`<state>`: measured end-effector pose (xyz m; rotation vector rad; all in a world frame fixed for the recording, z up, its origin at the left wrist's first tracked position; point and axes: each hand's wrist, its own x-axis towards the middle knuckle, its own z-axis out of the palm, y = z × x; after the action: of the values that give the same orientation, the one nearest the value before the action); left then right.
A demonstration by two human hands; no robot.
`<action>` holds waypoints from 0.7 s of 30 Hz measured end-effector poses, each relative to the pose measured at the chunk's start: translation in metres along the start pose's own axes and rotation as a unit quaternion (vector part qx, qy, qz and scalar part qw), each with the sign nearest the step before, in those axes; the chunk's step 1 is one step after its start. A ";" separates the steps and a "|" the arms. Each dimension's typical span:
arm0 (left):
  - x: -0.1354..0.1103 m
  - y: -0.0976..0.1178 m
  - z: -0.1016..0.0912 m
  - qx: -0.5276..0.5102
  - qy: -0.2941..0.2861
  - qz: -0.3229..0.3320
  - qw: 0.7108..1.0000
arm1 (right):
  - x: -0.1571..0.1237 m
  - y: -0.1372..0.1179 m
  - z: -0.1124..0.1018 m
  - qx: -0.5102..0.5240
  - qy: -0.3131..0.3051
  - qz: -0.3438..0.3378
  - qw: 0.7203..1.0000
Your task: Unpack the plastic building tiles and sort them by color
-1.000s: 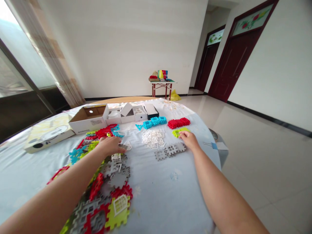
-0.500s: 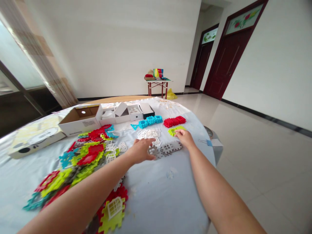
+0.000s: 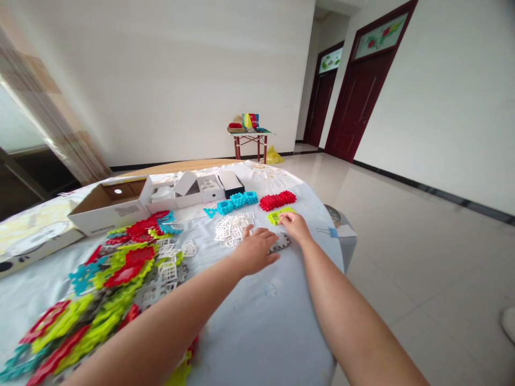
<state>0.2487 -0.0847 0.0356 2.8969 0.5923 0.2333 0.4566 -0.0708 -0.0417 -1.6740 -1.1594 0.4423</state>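
My left hand (image 3: 256, 249) is palm down with its fingers stretched and spread over grey interlocking building panels (image 3: 280, 244), covering part of them. My right hand (image 3: 295, 226) has its fingertips pinched together at the near edge of a lime-green building panel (image 3: 277, 214), just behind the grey ones. A row of red panels (image 3: 277, 200) lies beyond the green. Blue panels (image 3: 237, 202) form another row to its left. White lattice window pieces (image 3: 232, 229) are heaped beside my left hand.
A mixed pile of coloured panels (image 3: 132, 262) spreads across the table's left side. Behind it stand an open cardboard box (image 3: 108, 212) and smaller white boxes (image 3: 211, 188). A blue binder clip (image 3: 333, 232) grips the cloth (image 3: 298, 321) at the right edge.
The view has swung slightly to the right. My left hand has moved right over the grey panels, covering more of them. My right hand stays by the green panel.
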 end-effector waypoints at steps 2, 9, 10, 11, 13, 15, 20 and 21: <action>0.006 0.007 0.005 0.013 -0.022 0.013 1.000 | 0.001 0.001 0.000 0.010 0.006 0.000 1.000; 0.014 0.011 0.008 0.003 -0.016 0.006 1.000 | 0.004 0.005 -0.002 0.032 0.026 0.009 0.999; 0.013 0.008 0.003 -0.004 -0.005 0.002 1.000 | 0.003 0.005 -0.002 0.031 0.023 0.010 0.999; 0.010 0.004 -0.004 -0.009 0.010 -0.004 1.000 | 0.003 0.004 -0.002 0.028 0.020 0.010 0.999; 0.000 -0.009 -0.023 -0.008 0.052 -0.018 0.998 | 0.000 0.001 -0.002 0.018 0.013 0.008 1.000; -0.016 -0.028 -0.046 0.008 0.103 -0.044 0.994 | -0.003 -0.004 -0.002 0.001 0.002 -0.002 1.000; -0.085 -0.092 -0.100 0.030 0.208 -0.172 0.962 | -0.012 -0.016 -0.003 -0.043 -0.024 -0.032 0.998; -0.102 -0.107 -0.105 0.021 0.218 -0.200 0.955 | -0.013 -0.018 -0.003 -0.050 -0.026 -0.034 0.998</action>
<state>0.0960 -0.0141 0.1045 2.6853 1.2460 0.8150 0.4434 -0.0830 -0.0278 -1.7120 -1.2923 0.3923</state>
